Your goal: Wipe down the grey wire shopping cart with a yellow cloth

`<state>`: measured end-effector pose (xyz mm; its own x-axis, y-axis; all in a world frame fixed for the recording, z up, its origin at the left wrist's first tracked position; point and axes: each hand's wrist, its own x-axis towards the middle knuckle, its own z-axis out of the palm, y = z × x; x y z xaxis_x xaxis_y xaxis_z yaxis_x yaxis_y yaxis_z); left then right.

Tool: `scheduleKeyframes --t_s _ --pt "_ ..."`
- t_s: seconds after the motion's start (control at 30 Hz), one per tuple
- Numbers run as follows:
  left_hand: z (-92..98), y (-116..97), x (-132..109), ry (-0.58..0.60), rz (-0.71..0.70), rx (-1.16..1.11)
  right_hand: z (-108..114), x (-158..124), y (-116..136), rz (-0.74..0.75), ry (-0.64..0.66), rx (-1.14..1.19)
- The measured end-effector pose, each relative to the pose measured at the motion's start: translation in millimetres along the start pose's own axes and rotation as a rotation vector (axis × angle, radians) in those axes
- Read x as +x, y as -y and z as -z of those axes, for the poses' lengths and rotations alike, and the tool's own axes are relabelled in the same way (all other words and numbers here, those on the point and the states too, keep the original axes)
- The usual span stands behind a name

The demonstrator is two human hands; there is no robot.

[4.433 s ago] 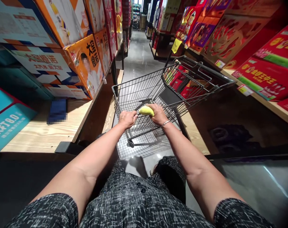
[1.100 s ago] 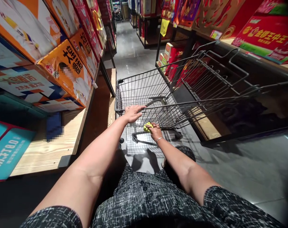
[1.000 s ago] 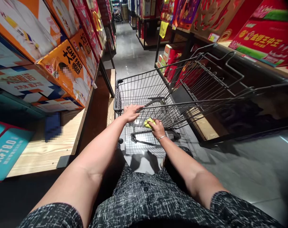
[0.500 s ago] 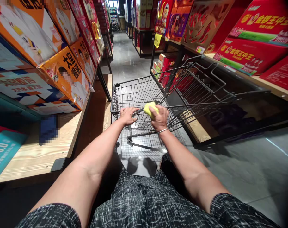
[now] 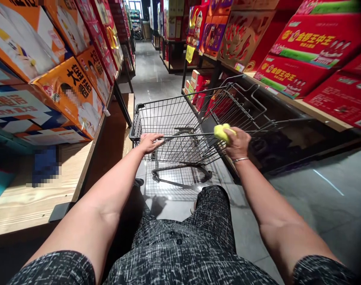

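Note:
In the head view, a black wire shopping cart (image 5: 174, 148) stands before me, its basket holding nothing that I can see. My left hand (image 5: 151, 142) rests on the cart's near top rail at the left, with fingers stretched out and apart. Farther right along that rail, my right hand (image 5: 238, 144) is closed around a crumpled yellow cloth (image 5: 222, 132). The cloth is against or just over the rail; its underside is hidden by my fingers and the contact cannot be made out.
Orange cartons (image 5: 69, 95) are stacked on a wooden shelf (image 5: 70, 170) at the left. Red boxes (image 5: 314, 39) fill the right shelf (image 5: 325, 114), whose edge is close beside the cart. A grey tiled aisle (image 5: 147, 59) runs ahead between the racks.
My right hand has slid to the right along the rail with the yellow cloth. My left hand stays on the rail. The view has shifted slightly, and my right leg shows more.

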<state>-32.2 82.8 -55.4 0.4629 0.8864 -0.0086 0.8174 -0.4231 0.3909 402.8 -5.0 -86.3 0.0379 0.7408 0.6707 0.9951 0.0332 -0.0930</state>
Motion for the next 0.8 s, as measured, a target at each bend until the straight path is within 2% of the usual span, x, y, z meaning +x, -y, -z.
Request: scheduleKeyframes --t_s 0.1,0.2,0.3,0.43,0.53,0.63,0.8 --pt "-3.6 1.3 0.6 -0.045 0.022 -0.003 11.5 -8.6 -39.7 -0.167 -0.095 -0.011" --pt "-6.9 3.2 -2.3 -0.083 0.051 0.002 9.4 -10.1 -33.9 -0.238 -0.159 0.036" --pt "-6.2 7.5 -8.3 -0.118 0.078 -0.004 0.1 -7.0 8.7 -0.237 -0.165 0.060" --pt "1.1 16.4 -19.7 -0.143 0.147 0.011 -7.3 -5.9 84.2 -0.149 -0.066 0.071" --pt "9.8 23.6 -29.1 -0.137 0.183 0.053 -8.0 -9.9 128.9 -0.108 -0.017 0.068" --pt "21.8 30.7 -36.3 -0.084 0.215 0.091 -9.0 -13.6 157.1 -0.113 0.052 0.085" --pt "44.7 39.9 -39.9 0.049 0.270 0.108 -11.5 -15.7 182.5 -0.178 0.094 0.198"
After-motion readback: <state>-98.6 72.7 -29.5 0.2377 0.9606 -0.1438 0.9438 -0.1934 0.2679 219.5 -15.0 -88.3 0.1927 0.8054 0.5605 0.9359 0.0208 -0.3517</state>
